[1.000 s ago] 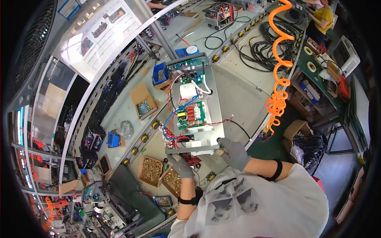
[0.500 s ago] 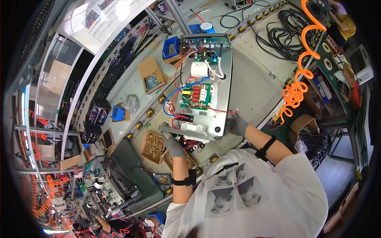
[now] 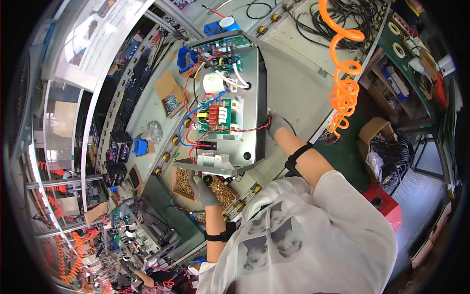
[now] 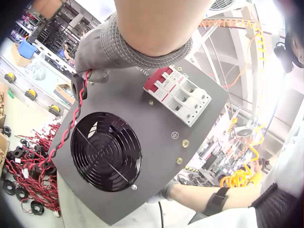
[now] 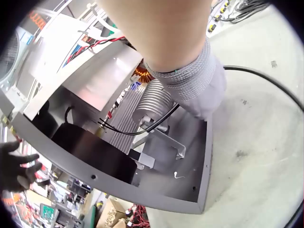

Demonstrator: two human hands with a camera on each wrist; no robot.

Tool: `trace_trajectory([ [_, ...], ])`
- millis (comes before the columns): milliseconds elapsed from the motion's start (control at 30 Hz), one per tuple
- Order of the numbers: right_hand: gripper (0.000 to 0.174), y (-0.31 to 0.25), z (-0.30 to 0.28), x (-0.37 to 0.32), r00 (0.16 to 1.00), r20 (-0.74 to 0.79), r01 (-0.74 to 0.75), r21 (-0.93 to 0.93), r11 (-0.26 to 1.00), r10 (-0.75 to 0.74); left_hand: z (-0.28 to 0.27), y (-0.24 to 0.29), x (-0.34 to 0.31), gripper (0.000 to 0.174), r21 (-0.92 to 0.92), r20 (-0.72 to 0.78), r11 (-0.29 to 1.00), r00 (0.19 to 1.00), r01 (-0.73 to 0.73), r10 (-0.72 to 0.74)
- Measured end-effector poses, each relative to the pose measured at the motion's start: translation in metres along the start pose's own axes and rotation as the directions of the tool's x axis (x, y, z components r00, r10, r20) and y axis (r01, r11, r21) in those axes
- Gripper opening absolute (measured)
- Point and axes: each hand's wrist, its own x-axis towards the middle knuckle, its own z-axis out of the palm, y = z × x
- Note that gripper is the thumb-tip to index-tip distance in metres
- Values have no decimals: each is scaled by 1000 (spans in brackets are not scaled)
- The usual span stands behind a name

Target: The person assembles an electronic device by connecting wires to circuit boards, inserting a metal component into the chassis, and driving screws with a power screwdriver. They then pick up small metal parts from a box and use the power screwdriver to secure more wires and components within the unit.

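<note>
A metal chassis (image 3: 249, 110) with circuit boards and red and blue wires lies in front of the person. At its near end, the gloved left hand (image 3: 203, 191) is below the panel's edge. The left wrist view shows that hand (image 4: 107, 52) by the grey panel (image 4: 156, 128), its fingers around a black ring (image 4: 77, 86) with twisted red-black wire (image 4: 71, 126). The panel has a fan grille and a breaker. The right hand (image 3: 279, 125) holds the chassis's right side; in the right wrist view it (image 5: 206, 95) is at the wall's edge, fingertips hidden.
Cartons of brass parts (image 3: 223, 193) and a heap of ringed wires (image 4: 38, 190) are near the left hand. Black cables (image 3: 338, 27) lie at the back. An orange coiled hose (image 3: 347, 95) hangs at the right. A blue bin (image 3: 186, 59) stands beyond the chassis.
The left hand has moved off its hold on the near panel's edge to below it. The right hand has shifted from the near corner along the right side.
</note>
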Motion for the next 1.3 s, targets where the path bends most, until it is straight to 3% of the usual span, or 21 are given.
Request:
trace_trajectory([
  [67, 30, -20, -5, 16, 999, -5, 44, 8, 999, -44, -3, -8, -12, 46, 63, 0, 997, 999, 41, -41],
  [133, 30, -43, -22, 40, 982, 180, 46, 95, 994, -63, -17, -29, -17, 42, 129, 52, 991, 998, 23, -30],
  [167, 30, -52, -24, 15, 984, 168, 41, 102, 994, -57, -17, -27, -24, 42, 142, 58, 989, 998, 29, -37],
  [233, 26, -98, -16, -80, 952, 100, 260, 233, 937, -289, -12, -22, -39, 39, 341, 128, 928, 970, 153, -208],
  [300, 31, -115, -32, -92, 945, 109, 252, 354, 901, -308, -14, -35, -42, 36, 362, 209, 910, 934, 201, -289],
  [367, 32, -126, -54, -103, 858, 291, 269, 448, 852, -424, 1, -25, -58, 35, 467, 367, 844, 810, 264, -457],
  [433, 32, -134, -75, -127, 830, 383, 240, 411, 879, -406, 16, -20, -67, 34, 550, 389, 800, 774, 240, -500],
  [467, 31, -133, -87, -133, 774, 441, 447, 130, 885, -455, 26, -15, -73, 33, 587, 461, 793, 739, 161, -491],
  [500, 30, -129, -97, -139, 717, 513, 617, -153, 772, -471, 36, -10, -77, 33, 615, 529, 785, 696, 79, -485],
  [533, 28, -103, -115, -123, 480, 681, 866, -268, 422, -553, 43, -8, -79, 33, 646, 539, 759, 657, 79, -527],
  [567, 26, -78, -138, -109, 246, 835, 958, -286, -6, -493, 56, -7, -85, 33, 659, 538, 748, 642, 84, -546],
  [633, 30, -84, -139, -149, 393, 899, 914, -405, -25, -191, 77, -5, -93, 32, 511, 670, 859, 617, 22, -414],
  [667, 30, -81, -140, -152, 404, 894, 910, -415, -17, -193, 83, -8, -95, 36, 450, 691, 891, 611, 55, -387],
  [733, 24, -76, -140, -156, 312, 947, 945, -318, -75, -78, 98, -6, -100, 37, 413, 690, 911, 646, 21, -328],
  [767, 24, -79, -137, -162, 320, 944, 944, -324, -64, -77, 104, -3, -103, 39, 367, 687, 930, 681, -22, -255],
  [833, 22, -88, -126, -175, 315, 939, 945, -297, -138, 135, 118, 2, -109, 43, 278, 689, 961, 695, 10, -206],
  [900, 21, -82, -126, -179, 264, 955, 958, -244, -150, 133, 129, 12, -114, 38, 301, 645, 950, 750, -78, -143],
  [967, 21, -82, -123, -186, 182, 970, 973, -155, -169, 164, 135, 25, -120, 30, 407, 634, 898, 760, -170, -144],
  [1100, 20, -80, -122, -188, 167, 964, 977, -134, -164, 205, 133, 36, -135, 25, 546, 629, 733, 777, -405, -39],
  [1200, 22, -75, -116, -184, 41, 969, 988, -3, -153, 244, 133, 44, -154, 20, 546, 672, 446, 688, -709, 272],
  [1300, 23, -73, -107, -179, -87, 939, 976, 146, -159, 332, 127, 62, -168, 18, 573, 650, 429, 706, -699, 283],
])
